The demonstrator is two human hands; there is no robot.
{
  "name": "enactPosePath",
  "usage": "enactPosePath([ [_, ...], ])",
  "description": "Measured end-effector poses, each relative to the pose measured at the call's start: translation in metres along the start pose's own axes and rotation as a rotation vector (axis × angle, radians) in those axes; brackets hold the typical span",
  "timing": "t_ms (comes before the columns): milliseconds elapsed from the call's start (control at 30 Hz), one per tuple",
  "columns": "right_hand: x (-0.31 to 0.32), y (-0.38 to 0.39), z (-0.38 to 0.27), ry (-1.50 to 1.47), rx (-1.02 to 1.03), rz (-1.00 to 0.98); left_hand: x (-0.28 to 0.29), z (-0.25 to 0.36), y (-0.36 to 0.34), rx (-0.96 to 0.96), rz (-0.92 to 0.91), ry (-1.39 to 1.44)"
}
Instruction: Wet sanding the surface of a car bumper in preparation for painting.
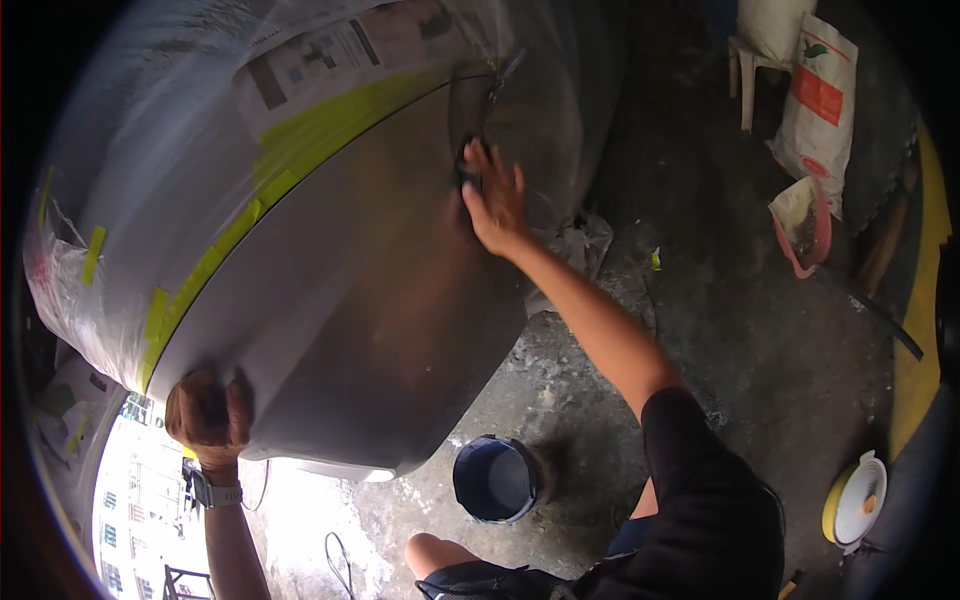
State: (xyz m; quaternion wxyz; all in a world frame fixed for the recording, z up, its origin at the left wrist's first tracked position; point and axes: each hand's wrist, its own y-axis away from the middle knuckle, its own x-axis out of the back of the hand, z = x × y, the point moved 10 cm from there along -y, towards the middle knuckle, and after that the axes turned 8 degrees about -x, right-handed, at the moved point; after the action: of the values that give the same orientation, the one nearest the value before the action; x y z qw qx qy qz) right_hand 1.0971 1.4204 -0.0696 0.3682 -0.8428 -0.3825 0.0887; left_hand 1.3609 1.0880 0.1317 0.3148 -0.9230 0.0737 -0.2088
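Note:
A large, curved, glossy grey vehicle panel (330,300) fills the space before me. My right hand (495,205) lies against its upper right part, fingers spread and thumb apart. Between thumb and fingertips is a dark patch; whether it is a held thing or a reflection I cannot tell. At the panel's lower left edge, my left hand (208,415) is curled against the surface, with a watch (215,492) on the wrist. Deep shadow hides what its fingers may hold. Yellow-green masking tape (215,250) follows the panel's upper edge, joining newspaper (330,60) and clear plastic sheeting (150,190).
A dark bucket (495,480) stands on the stained concrete floor (600,400), below the panel and near my knees. To the far right are a white sack (818,110), a white stool (745,80) and a pinkish cut-open container (815,235). A round white-and-yellow lidded tub (858,502) sits lower right.

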Motion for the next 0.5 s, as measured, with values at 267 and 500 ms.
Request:
enactPosePath([
  [267, -0.012, -0.051, 0.014, -0.138, 0.056, 0.166, 0.001, -0.007, 0.007, 0.026, -0.007, 0.029],
  [500, -0.013, 0.103, 0.013, -0.097, 0.031, -0.075, 0.001, -0.002, 0.003, -0.012, -0.023, 0.034],
])
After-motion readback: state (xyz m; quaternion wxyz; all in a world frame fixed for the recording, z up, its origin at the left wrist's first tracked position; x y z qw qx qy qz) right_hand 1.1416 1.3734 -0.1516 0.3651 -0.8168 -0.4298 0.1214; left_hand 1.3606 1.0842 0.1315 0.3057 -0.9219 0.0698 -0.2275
